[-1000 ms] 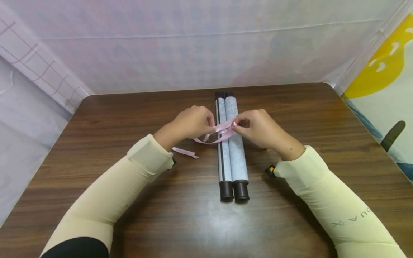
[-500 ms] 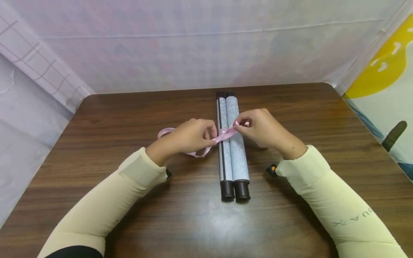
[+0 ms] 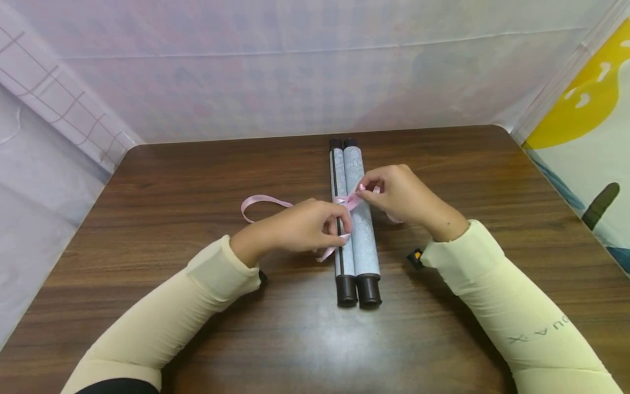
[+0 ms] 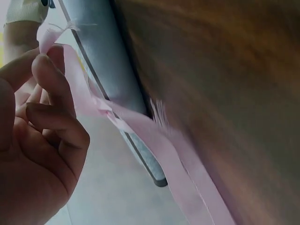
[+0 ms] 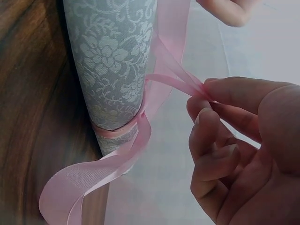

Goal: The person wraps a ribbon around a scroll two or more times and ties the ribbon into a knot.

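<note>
Two slim scroll rolls (image 3: 361, 241) in pale grey-white floral brocade with dark end knobs lie side by side on the table. A pink ribbon (image 3: 261, 198) passes round them, crossing near their middle. My left hand (image 3: 312, 224) is over the left roll, pinching a ribbon end between thumb and index finger; frayed threads stick out there in the left wrist view. On the right side, my right hand (image 3: 396, 192) pinches a folded loop of ribbon (image 5: 176, 77) just above the rolls. Another length of ribbon (image 5: 65, 187) hangs loose below the crossing in the right wrist view.
The brown wood-grain table (image 3: 197, 169) extends on both sides of the rolls. Behind it hangs a pale patterned cloth (image 3: 315, 71). A printed sheet with a yellow shape (image 3: 585, 104) stands at the right. Cream sleeves (image 3: 167, 312) cover both forearms.
My left hand first moved left and down with ribbon, then went right and toward the near end, over the left roll. The ribbon crossing drew together. My right hand stayed nearly still.
</note>
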### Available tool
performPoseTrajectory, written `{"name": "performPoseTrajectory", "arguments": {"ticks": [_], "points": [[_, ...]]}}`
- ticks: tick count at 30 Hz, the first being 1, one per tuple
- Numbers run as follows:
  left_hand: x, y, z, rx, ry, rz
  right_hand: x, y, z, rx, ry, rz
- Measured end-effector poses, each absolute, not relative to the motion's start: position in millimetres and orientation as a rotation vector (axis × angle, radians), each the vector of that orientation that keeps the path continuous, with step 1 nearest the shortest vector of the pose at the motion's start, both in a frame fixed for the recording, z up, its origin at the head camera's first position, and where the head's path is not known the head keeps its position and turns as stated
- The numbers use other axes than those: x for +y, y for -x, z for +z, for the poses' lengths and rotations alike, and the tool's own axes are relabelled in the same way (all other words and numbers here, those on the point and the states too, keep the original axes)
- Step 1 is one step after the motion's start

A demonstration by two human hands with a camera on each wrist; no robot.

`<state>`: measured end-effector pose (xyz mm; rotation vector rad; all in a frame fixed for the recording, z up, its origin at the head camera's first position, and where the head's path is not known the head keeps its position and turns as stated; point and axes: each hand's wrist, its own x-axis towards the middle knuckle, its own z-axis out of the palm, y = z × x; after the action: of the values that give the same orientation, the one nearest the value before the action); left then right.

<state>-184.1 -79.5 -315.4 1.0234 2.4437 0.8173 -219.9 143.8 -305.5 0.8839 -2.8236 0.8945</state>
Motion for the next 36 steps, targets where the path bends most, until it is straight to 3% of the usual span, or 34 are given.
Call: {"name": "performPoseTrajectory", "arguments": {"ticks": [17, 36], "points": [[-48.4, 177.2, -314.2, 2.375, -1.117, 0.905, 147.5, 221.1, -302.6, -2.855, -0.856, 0.89], [-44.7, 174.3, -321.1, 2.244, -1.169, 0.833, 150.4, 221.8, -302.2, -2.914, -0.889, 0.9]]}}
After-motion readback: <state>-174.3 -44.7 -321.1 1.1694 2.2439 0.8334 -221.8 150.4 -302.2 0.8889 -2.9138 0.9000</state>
